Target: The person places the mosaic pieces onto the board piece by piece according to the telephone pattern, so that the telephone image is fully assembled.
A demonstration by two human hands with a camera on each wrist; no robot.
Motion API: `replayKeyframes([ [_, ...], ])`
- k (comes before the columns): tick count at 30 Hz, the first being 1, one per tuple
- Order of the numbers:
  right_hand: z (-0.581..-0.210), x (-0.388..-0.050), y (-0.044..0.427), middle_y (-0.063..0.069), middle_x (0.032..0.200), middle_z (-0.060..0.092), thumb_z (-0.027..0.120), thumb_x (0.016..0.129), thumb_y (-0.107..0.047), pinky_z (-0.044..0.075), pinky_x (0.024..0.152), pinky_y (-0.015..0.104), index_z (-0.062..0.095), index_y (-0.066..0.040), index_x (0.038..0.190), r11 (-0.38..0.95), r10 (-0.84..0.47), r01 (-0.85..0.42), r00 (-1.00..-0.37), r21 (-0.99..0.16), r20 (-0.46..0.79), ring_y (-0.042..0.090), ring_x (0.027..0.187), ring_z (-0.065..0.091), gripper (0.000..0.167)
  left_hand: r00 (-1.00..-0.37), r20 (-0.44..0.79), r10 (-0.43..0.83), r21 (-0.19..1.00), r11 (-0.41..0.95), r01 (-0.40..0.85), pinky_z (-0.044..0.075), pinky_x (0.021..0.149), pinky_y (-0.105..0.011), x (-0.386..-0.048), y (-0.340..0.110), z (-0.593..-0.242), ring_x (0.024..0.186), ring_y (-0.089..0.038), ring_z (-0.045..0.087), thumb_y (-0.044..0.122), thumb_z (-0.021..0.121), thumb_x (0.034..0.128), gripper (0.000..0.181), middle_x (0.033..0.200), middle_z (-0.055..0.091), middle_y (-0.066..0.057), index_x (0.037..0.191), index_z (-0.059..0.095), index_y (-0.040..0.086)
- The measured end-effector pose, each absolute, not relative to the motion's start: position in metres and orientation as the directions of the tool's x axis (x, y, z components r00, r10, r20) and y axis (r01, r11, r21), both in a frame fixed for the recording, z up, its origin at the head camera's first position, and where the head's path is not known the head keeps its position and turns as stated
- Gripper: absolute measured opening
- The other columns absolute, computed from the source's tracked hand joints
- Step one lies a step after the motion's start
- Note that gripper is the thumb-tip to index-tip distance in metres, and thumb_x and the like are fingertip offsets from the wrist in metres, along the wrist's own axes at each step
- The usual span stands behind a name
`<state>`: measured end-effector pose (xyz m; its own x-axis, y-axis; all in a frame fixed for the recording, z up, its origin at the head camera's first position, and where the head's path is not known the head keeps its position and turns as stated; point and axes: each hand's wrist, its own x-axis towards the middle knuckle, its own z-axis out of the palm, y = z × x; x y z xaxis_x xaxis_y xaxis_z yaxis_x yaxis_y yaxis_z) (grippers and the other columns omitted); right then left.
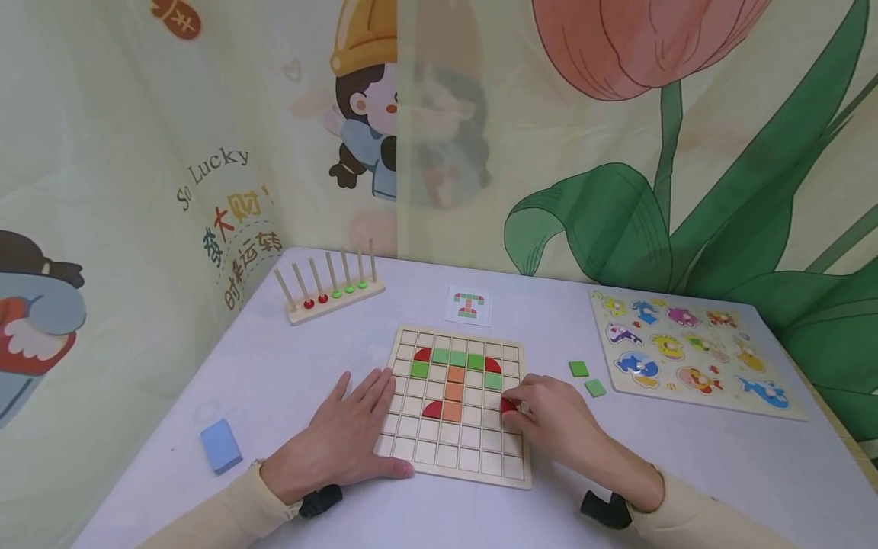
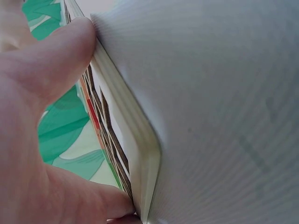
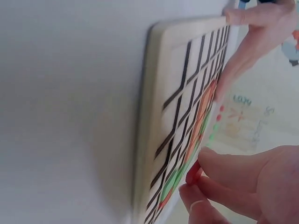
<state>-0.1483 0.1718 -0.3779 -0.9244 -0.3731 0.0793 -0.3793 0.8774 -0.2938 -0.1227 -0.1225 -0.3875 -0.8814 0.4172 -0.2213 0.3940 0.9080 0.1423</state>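
A light wooden grid board (image 1: 469, 460) lies on the table. My left hand (image 1: 343, 431) rests against its left side, fingers extended, thumb by the front edge. Between thumb and fingers, my right hand (image 1: 559, 412) pinches a red quarter-round piece (image 1: 506, 405) at the board's right side; that piece (image 3: 193, 173) also shows in the right wrist view. Whether it touches the board cannot be told. On the grid lie green squares (image 1: 458, 357), a column of orange squares (image 1: 454, 392) and red quarter-rounds (image 1: 433, 410). Behind the board is a pattern card (image 1: 469, 305) with similar coloured shapes.
Two green squares, one farther back (image 1: 578, 369) and one nearer (image 1: 594, 388), lie right of the grid. Farther right is an animal puzzle board (image 1: 730, 396). A peg rack (image 1: 336, 303) with red and green rings stands back left. A blue block (image 1: 221, 446) lies left.
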Motion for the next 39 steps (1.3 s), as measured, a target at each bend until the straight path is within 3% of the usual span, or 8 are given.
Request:
replayKeyframes([
  [9,-0.383,-0.152,0.139,-0.002,0.082,0.075,0.088,0.079,-0.017,0.043,0.061,0.019,0.083,-0.009,0.098,0.801,-0.481,-0.497,-0.866,-0.334,0.136,0.004,0.070,0.057,0.021,-0.882,-0.228,0.412,0.131,0.911,0.391,0.018,0.125,-0.063,-0.123,-0.122,-0.388,0.159,-0.031,0.025,0.082,0.063,0.0788,0.119,0.170,0.027,-0.015,0.159,0.032,-0.001],
  [15,-0.387,-0.156,0.133,-0.003,0.085,0.079,0.088,0.080,-0.017,0.047,0.065,0.020,0.084,-0.011,0.096,0.797,-0.495,-0.500,-0.862,-0.339,0.108,0.007,0.076,0.064,0.018,-0.881,-0.232,0.412,0.130,0.911,0.392,0.019,0.126,-0.063,-0.123,-0.122,-0.387,0.159,-0.030,0.025,0.082,0.063,0.0787,0.119,0.170,0.027,-0.015,0.159,0.032,0.000],
  [30,-0.390,-0.163,0.130,-0.001,0.084,0.080,0.088,0.081,-0.018,0.045,0.062,0.020,0.084,-0.010,0.095,0.799,-0.490,-0.460,-0.871,-0.387,0.023,0.006,0.073,0.061,0.017,-0.883,-0.224,0.412,0.132,0.911,0.391,0.018,0.126,-0.062,-0.123,-0.123,-0.388,0.159,-0.030,0.025,0.083,0.062,0.0791,0.119,0.170,0.027,-0.015,0.159,0.031,0.000],
  [39,-0.391,-0.161,0.132,-0.004,0.082,0.078,0.088,0.079,-0.017,0.044,0.062,0.020,0.084,-0.010,0.098,0.798,-0.484,-0.459,-0.874,-0.392,0.037,0.007,0.074,0.060,0.021,-0.885,-0.215,0.414,0.116,0.910,0.398,0.019,0.125,-0.062,-0.123,-0.123,-0.389,0.159,-0.030,0.026,0.084,0.060,0.0791,0.119,0.170,0.028,-0.015,0.159,0.032,0.000],
])
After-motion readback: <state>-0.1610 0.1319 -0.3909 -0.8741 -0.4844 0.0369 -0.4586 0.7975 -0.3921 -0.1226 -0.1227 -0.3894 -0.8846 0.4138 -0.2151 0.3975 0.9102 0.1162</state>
